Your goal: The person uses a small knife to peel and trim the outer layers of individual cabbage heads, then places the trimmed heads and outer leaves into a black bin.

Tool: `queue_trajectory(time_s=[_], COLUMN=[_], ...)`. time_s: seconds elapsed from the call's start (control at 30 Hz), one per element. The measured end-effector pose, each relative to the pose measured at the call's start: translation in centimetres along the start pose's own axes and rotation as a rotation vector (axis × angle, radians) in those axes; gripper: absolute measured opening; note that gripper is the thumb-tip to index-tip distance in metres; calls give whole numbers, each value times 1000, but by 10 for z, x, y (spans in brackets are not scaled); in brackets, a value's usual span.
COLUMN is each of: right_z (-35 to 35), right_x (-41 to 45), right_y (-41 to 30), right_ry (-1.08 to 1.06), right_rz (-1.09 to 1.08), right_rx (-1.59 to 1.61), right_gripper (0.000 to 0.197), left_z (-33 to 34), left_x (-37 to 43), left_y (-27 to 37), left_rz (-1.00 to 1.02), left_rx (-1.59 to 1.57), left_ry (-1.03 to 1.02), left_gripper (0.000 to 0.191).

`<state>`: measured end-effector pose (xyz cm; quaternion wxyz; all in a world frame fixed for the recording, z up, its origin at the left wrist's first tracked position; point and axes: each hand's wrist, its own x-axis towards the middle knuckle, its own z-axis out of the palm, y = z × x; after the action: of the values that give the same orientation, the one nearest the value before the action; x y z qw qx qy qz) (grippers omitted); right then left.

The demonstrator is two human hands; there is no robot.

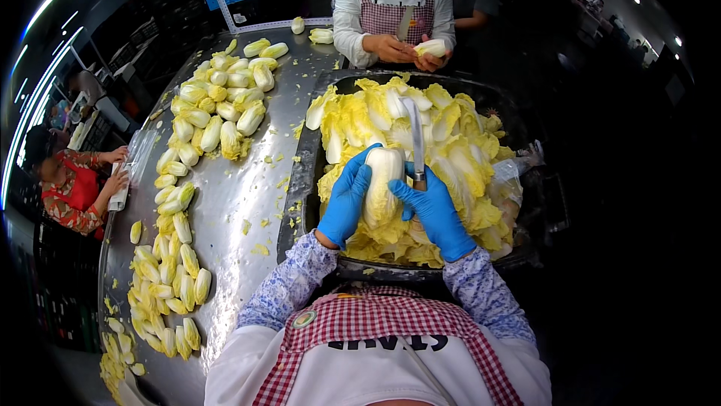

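Both hands wear blue gloves above a black tub heaped with loose yellow-white napa cabbage leaves. My left hand grips a trimmed napa cabbage head from its left side, the white base pointing away from me. My right hand holds the wooden handle of a knife and also touches the right side of the cabbage with its fingers. The knife's blade, curved near its tip, points away from me over the leaves.
A steel table on the left bears piles of small cabbage heads and leaf scraps. Across the tub, a co-worker holds a knife and a cabbage. Another person works beyond the table's left edge. A plastic bag lies at the tub's right side.
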<state>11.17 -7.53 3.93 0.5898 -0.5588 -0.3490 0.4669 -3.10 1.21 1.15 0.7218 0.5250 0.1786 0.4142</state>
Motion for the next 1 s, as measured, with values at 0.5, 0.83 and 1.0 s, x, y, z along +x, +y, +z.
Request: queue_trajectory(time_s=[0.5, 0.83, 1.0], right_z=[-7, -2, 2], right_x=[-8, -3, -4], right_y=[-5, -4, -2], right_ry=[-105, -68, -27], right_rz=[-127, -259, -202], right_rx=[-283, -603, -561], right_gripper=[41, 41, 35], left_z=[-4, 2, -3], left_x=[-13, -24, -29], left_y=[6, 6, 5], left_rz=[-204, 3, -94], left_rx=[43, 268, 108], left_ry=[-123, -49, -54], left_gripper=[74, 78, 72])
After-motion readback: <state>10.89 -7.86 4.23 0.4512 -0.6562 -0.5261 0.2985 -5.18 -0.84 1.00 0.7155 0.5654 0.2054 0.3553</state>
